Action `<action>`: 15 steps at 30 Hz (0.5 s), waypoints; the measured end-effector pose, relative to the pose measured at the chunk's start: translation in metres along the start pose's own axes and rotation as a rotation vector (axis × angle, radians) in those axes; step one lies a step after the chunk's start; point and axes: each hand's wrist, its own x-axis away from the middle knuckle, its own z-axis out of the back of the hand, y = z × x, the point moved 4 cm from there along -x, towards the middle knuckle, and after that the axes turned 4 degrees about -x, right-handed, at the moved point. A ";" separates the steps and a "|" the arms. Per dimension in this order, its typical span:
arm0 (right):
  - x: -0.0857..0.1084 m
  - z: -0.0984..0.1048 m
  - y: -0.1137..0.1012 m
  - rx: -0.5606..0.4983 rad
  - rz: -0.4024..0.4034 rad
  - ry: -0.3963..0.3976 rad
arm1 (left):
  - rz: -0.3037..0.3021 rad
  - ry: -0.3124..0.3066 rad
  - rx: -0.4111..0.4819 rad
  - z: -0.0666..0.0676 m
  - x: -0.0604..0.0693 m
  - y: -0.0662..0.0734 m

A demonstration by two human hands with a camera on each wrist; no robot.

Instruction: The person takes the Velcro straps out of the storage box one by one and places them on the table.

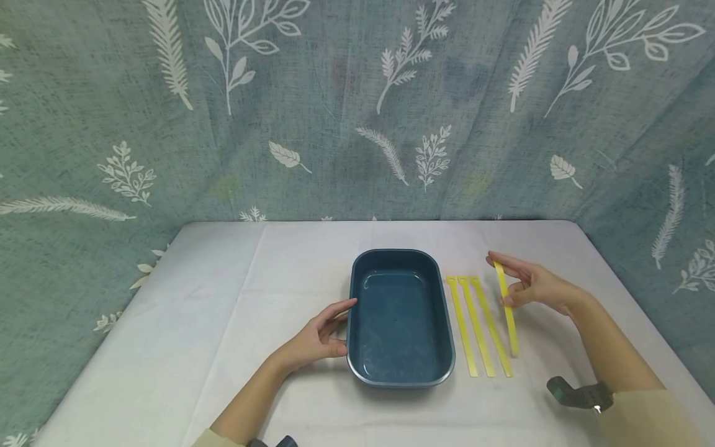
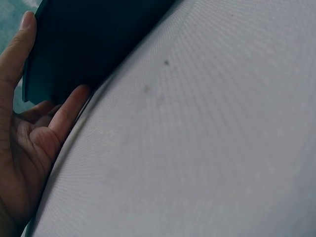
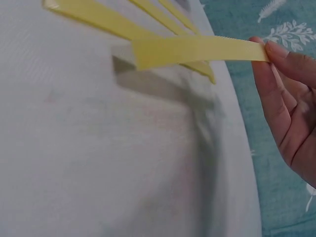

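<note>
A dark blue rectangular dish (image 1: 401,323) with rounded corners stands in the middle of the table, nothing inside it. My left hand (image 1: 315,335) touches its left side with extended fingers; in the left wrist view the thumb (image 2: 27,22) lies against the dish wall (image 2: 84,44). To the dish's right, my right hand (image 1: 536,285) pinches a flat yellow strip (image 1: 507,310) between thumb and fingers. The held strip hangs above the cloth, its shadow showing in the right wrist view. Beside it lie 3 similar yellow strips (image 1: 475,326), each with a wider, slotted far end.
A white cloth (image 1: 262,261) covers the table. Behind and at both sides hangs a green-blue curtain (image 1: 335,112) with white leaf prints. A dark wrist device (image 1: 581,395) is on the right forearm.
</note>
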 end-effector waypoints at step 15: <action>0.015 -0.007 0.020 0.004 -0.042 -0.024 | -0.008 0.003 0.001 0.000 0.000 -0.001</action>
